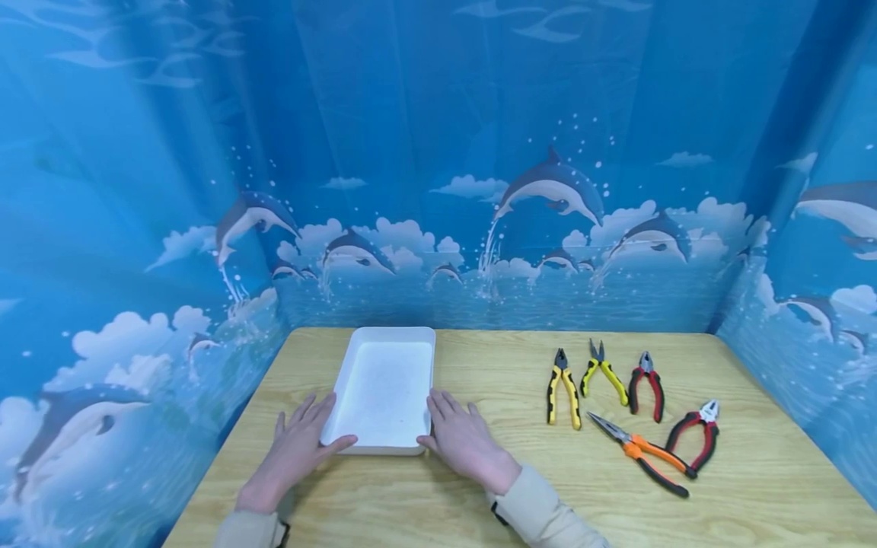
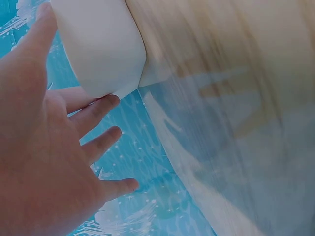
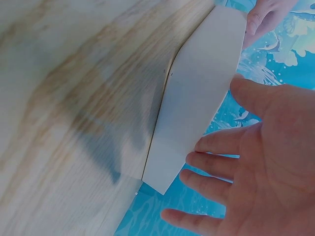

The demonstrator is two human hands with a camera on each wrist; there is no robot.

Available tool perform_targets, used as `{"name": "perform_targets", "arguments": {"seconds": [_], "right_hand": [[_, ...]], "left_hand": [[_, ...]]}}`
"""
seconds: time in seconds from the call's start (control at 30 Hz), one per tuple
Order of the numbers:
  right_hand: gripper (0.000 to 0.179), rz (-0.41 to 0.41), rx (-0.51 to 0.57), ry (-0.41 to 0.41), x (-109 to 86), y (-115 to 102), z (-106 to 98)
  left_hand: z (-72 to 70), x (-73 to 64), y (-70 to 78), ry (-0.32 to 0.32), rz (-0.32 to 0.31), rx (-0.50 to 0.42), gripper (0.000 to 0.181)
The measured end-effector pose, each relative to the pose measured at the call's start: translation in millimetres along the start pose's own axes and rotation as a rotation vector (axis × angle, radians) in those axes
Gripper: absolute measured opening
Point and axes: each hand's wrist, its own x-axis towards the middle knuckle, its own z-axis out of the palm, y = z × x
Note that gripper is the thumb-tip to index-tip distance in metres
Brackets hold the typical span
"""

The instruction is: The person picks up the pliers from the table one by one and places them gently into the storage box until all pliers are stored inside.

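Observation:
A white rectangular tray [image 1: 387, 392] lies flat on the wooden table with nothing in it. At its near left corner is my left hand [image 1: 294, 453], thumb on the near rim and straight fingers along the left side. My right hand [image 1: 466, 438] touches the near right corner, its fingers extended along the right side and its thumb at the near edge. In the left wrist view the spread fingers [image 2: 101, 110] meet the tray's wall [image 2: 103, 44]. The right wrist view shows the thumb and straight fingertips [image 3: 197, 160] against the tray's outer wall [image 3: 192, 98].
Several pliers lie on the table's right side: yellow-and-black pliers [image 1: 576, 399], yellow needle-nose pliers [image 1: 614, 380], small red-and-black pliers [image 1: 658, 392], orange-and-black long-nose pliers [image 1: 651, 447] and red-and-black pliers [image 1: 709, 443]. A blue dolphin-print curtain [image 1: 411, 152] encloses the table's back and sides.

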Motion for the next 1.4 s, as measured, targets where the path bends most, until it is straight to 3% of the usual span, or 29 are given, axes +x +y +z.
{"name": "perform_targets", "arguments": {"seconds": [0.93, 1.4], "right_hand": [[0.07, 0.005, 0.015, -0.022, -8.5, 7.1, -5.3], [0.072, 0.01, 0.019, -0.012, -11.7, 13.6, -2.1]], "left_hand": [[-2.1, 4.0, 14.6, -0.055, -0.014, 0.031, 0.091], [-0.9, 3.7, 20.7, -0.052, 0.0, 0.034, 0.09]]}}
